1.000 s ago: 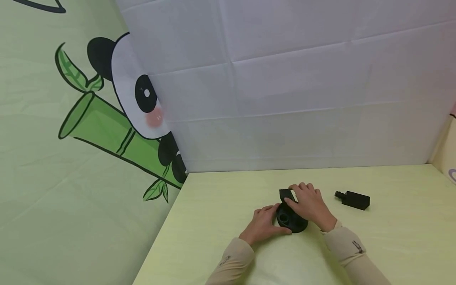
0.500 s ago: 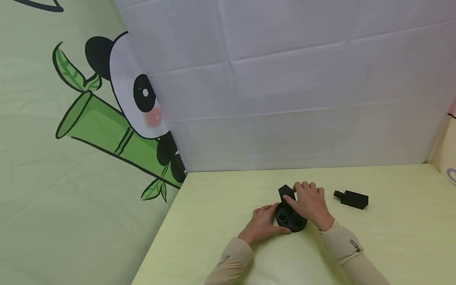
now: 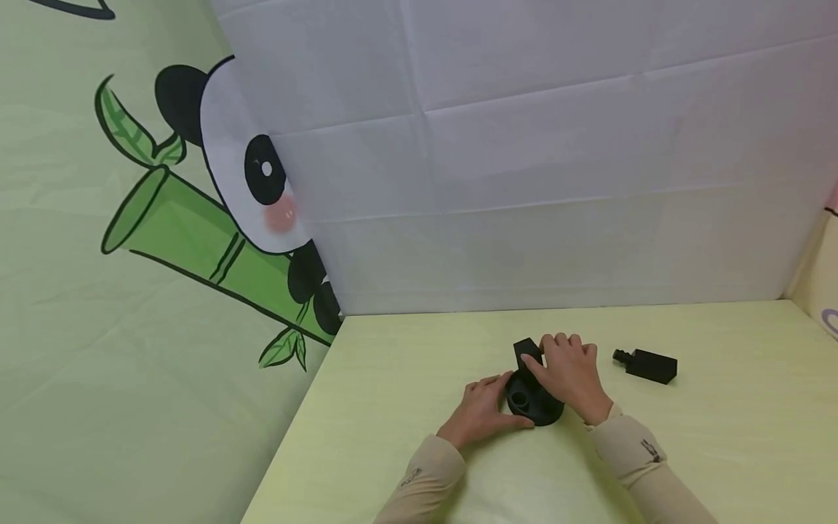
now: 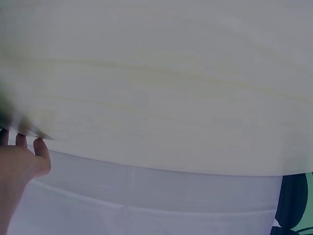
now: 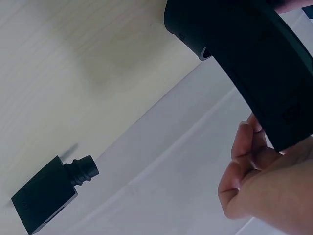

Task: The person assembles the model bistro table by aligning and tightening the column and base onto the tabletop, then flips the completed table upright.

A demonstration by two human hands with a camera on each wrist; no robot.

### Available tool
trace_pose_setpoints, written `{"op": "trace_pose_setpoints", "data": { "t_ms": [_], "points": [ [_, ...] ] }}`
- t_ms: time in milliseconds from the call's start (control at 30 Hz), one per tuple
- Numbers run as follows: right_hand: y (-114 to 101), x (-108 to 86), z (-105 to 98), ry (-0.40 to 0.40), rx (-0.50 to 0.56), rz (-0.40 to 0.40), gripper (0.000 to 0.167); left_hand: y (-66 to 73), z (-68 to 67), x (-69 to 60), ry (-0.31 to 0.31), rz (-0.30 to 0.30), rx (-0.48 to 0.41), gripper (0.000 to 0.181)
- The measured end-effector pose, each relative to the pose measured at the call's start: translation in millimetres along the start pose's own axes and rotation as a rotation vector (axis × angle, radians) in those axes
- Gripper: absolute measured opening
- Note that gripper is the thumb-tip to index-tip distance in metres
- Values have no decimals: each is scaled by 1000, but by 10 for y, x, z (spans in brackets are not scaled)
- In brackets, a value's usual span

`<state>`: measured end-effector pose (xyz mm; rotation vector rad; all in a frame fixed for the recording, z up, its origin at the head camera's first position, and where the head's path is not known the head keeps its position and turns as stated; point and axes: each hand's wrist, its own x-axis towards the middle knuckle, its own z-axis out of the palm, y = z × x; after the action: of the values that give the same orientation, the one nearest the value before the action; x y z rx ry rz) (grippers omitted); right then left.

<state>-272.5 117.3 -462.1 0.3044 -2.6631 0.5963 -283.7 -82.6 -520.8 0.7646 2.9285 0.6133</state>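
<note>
In the head view my left hand (image 3: 481, 413) grips the left side of a round black base (image 3: 542, 409), its thumb along the near rim. A ring-shaped opening shows on top of the base. My right hand (image 3: 571, 375) pinches a black block (image 3: 527, 351) at the back of that base, thumb on its near side. Fingers hide where block and base meet. The right wrist view has a large dark part (image 5: 264, 68) close up, beside a hand with bent fingers. At the left wrist view's left edge a hand is partly visible; whose side is unclear.
A second black block (image 3: 651, 367) with a ridged neck lies on the pale yellow table (image 3: 740, 437), right of my right hand. White cloth (image 3: 524, 167) hangs behind the table. Green cloth (image 3: 52, 327) with a panda print is at the left.
The block under my right hand has turned and its upper end sits slightly higher. My right hand's fingers have shifted a little with it. The left hand keeps its grip on the base.
</note>
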Motion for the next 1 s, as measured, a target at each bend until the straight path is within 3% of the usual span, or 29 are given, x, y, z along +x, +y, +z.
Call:
{"op": "trace_pose_setpoints", "data": {
  "t_ms": [167, 433, 733, 1000],
  "points": [
    [-6, 7, -7, 7, -4, 9, 36, -5, -6, -6, 2, 1, 4, 99],
    [-5, 37, -41, -112, 76, -59, 50, -31, 10, 8, 7, 12, 9, 99],
    [-27, 30, -51, -12, 23, -3, 45, -26, 28, 15, 7, 13, -5, 97],
    [1, 29, -60, -45, 35, 17, 46, -19, 31, 12, 5, 14, 4, 97]
  ]
}}
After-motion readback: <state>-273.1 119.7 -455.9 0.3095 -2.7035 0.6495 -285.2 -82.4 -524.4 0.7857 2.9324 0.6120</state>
